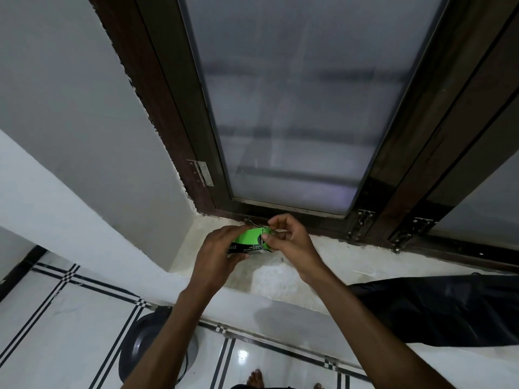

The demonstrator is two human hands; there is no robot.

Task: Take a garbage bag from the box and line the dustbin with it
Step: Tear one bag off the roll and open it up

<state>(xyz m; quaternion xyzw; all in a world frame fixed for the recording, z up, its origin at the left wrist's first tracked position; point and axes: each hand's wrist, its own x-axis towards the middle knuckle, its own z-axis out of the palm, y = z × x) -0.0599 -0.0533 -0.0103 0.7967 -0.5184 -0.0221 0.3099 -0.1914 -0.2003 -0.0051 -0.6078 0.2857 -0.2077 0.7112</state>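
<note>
A small green and black box of garbage bags (250, 240) is held over the window ledge. My left hand (217, 252) wraps around its left end. My right hand (286, 240) pinches the flap at its right end with thumb and fingertips. A black garbage bag (438, 310) lies spread on the ledge at the right, hanging over its front edge. Below the ledge, on the floor at the lower left, stands the dark round dustbin (146, 346), partly hidden by my left forearm.
The pale stone ledge (280, 279) runs below a dark wooden window frame (174, 113) with frosted glass. White walls close in on the left. The floor (56, 318) is white tile with black stripes. A person's bare toes (255, 377) show at the bottom.
</note>
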